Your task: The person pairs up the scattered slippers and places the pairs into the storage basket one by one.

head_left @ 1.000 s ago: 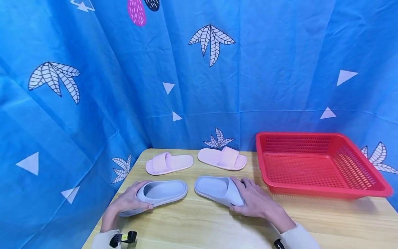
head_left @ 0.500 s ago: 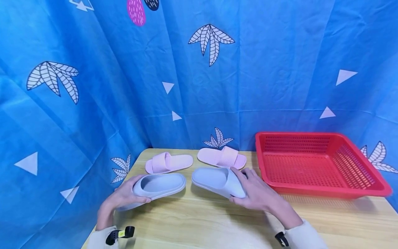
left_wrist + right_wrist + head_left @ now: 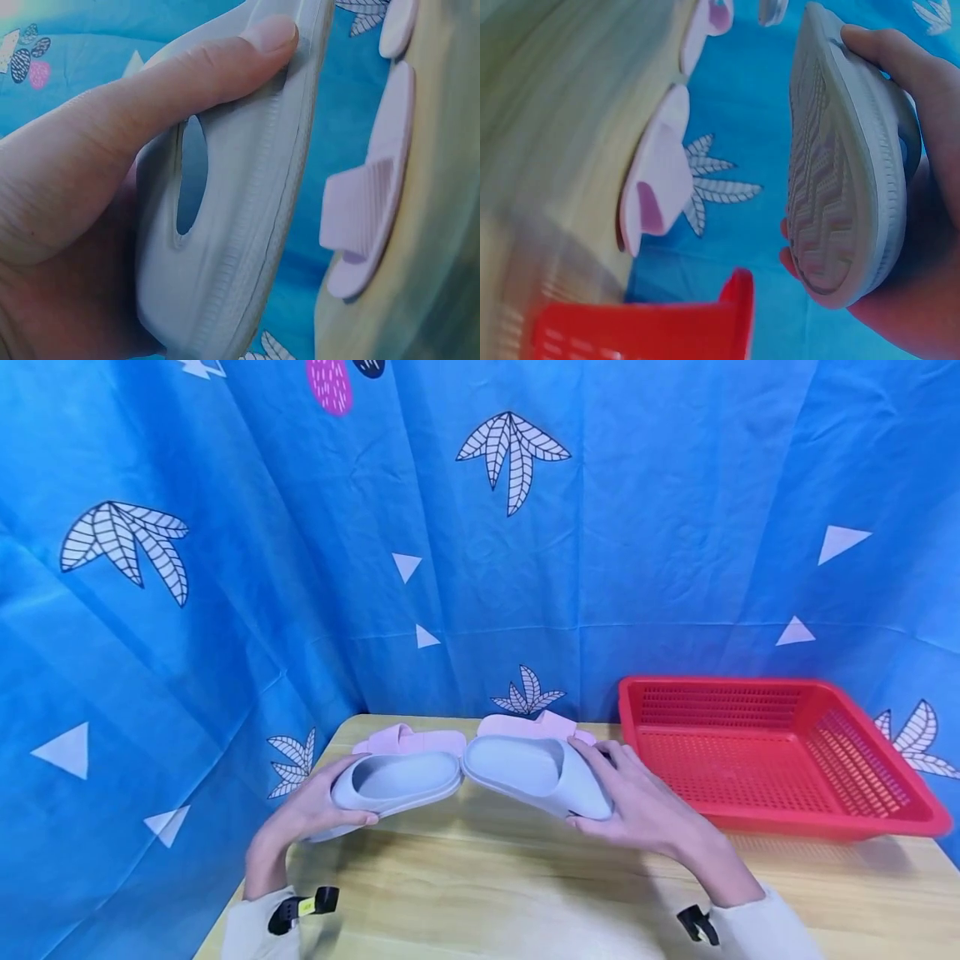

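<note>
My left hand (image 3: 318, 803) grips a pale grey clog-style slipper (image 3: 401, 777) by its closed toe, thumb along its near side. A matching slipper (image 3: 536, 770) is held at the toe by my right hand (image 3: 637, 797). Both are lifted above the table, with their heel ends close together at the middle of the head view. In the right wrist view the zigzag-patterned sole (image 3: 821, 187) of the right one shows. Behind them a pair of pink slide slippers, left (image 3: 442, 741) and right (image 3: 510, 726), lies on the table, partly hidden by the grey pair.
A red perforated plastic basket (image 3: 738, 818) stands at the right of the wooden table (image 3: 480, 893), close to my right hand. Blue patterned curtains (image 3: 675, 527) hang behind the table and along its left side.
Both hands have raised the grey slippers off the table and carried them away from me. Their heels have come closer together, and they now overlap the pink slippers in view.
</note>
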`<state>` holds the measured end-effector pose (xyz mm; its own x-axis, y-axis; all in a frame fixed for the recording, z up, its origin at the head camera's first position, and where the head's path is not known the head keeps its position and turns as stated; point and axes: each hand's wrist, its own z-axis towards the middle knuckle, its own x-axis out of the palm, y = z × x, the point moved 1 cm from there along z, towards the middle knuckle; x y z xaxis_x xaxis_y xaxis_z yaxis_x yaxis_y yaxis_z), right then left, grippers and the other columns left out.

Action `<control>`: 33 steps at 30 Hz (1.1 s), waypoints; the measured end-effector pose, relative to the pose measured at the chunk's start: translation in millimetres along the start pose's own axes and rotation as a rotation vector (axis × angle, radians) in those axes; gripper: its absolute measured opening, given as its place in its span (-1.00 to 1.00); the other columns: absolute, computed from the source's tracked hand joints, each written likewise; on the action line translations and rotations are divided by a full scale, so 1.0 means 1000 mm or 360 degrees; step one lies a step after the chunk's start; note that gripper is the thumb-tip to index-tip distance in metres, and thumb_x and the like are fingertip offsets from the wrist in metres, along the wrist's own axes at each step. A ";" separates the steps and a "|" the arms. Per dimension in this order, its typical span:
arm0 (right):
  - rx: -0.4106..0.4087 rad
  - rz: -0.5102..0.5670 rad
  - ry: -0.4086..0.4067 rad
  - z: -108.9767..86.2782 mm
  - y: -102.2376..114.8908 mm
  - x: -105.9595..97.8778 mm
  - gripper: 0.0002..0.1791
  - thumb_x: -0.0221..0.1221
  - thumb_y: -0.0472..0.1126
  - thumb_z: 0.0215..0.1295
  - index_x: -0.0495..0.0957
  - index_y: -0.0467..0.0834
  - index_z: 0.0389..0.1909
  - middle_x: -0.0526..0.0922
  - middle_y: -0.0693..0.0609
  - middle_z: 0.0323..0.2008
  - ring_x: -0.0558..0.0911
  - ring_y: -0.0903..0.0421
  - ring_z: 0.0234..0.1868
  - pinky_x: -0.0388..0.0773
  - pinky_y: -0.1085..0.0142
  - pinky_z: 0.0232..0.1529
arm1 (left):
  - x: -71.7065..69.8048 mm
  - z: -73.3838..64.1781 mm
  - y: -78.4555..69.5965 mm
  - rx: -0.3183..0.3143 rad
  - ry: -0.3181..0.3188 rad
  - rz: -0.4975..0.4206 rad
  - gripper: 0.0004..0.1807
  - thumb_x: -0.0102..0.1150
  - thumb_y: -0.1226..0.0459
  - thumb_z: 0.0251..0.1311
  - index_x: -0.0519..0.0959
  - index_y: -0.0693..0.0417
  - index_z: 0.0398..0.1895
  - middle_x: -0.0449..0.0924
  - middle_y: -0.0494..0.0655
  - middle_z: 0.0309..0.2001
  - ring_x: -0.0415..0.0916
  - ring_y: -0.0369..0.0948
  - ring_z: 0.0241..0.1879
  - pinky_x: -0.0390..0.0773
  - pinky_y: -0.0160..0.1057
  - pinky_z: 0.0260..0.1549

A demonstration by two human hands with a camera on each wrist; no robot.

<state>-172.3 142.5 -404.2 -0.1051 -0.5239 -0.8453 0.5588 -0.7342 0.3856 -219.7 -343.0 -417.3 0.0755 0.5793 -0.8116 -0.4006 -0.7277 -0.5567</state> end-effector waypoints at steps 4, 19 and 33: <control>0.0042 0.0024 -0.0054 0.000 -0.005 -0.013 0.13 0.47 0.32 0.02 0.16 0.12 0.59 0.44 0.02 0.19 0.41 0.10 0.05 0.52 0.25 -0.29 | -0.003 0.012 -0.006 0.0045 -0.0052 0.0057 0.09 0.68 -0.09 -0.16 0.38 0.14 0.45 0.54 0.10 0.21 0.47 0.05 0.07 0.43 0.05 -0.07; 0.0105 -0.0016 -0.0322 -0.011 -0.034 -0.048 0.25 0.60 0.24 -0.15 0.19 0.10 0.59 0.47 -0.02 0.21 0.42 0.04 0.06 0.54 0.03 -0.23 | 0.001 0.046 -0.034 0.0138 -0.0184 0.0125 0.02 0.71 -0.06 -0.25 0.48 -0.12 0.40 0.52 -0.02 0.26 0.35 0.06 0.20 0.33 0.16 -0.02; 0.0228 0.0042 -0.0455 -0.026 -0.058 -0.067 0.23 0.71 0.08 -0.30 0.34 0.02 0.50 0.48 -0.05 0.23 0.41 -0.02 0.13 0.46 -0.14 -0.15 | 0.013 0.068 -0.052 0.0211 -0.0326 0.0026 0.10 0.76 -0.03 -0.31 0.45 -0.05 0.43 0.50 0.00 0.28 0.40 0.02 0.19 0.41 0.13 0.03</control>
<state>-176.3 231.1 -379.7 -0.3302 -0.6287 -0.7040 0.4450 -0.7615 0.4713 -260.0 -273.1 -386.7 -0.1130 0.6400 -0.7600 -0.5176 -0.6908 -0.5048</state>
